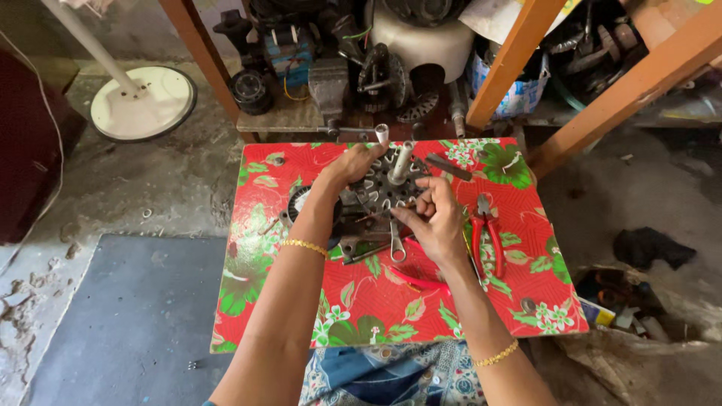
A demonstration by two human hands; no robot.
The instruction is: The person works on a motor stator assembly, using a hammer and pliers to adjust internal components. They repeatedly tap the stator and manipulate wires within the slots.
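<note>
A round, toothed metal motor core [385, 188] with a steel shaft sticking up sits on a small table covered in red flowered cloth [301, 301]. My left hand [348, 163] rests on the core's far left rim and holds it. My right hand [432, 216] is at the core's near right edge, fingers pinched together at its teeth; what they pinch is too small to tell. Each wrist wears a thin gold bracelet.
Red-handled pliers [485, 237] lie right of my right hand. A wrench [396, 246] and another red-handled tool [417, 282] lie in front of the core. Motor parts crowd a shelf [353, 75] behind. A white fan base [143, 101] stands on the floor at left.
</note>
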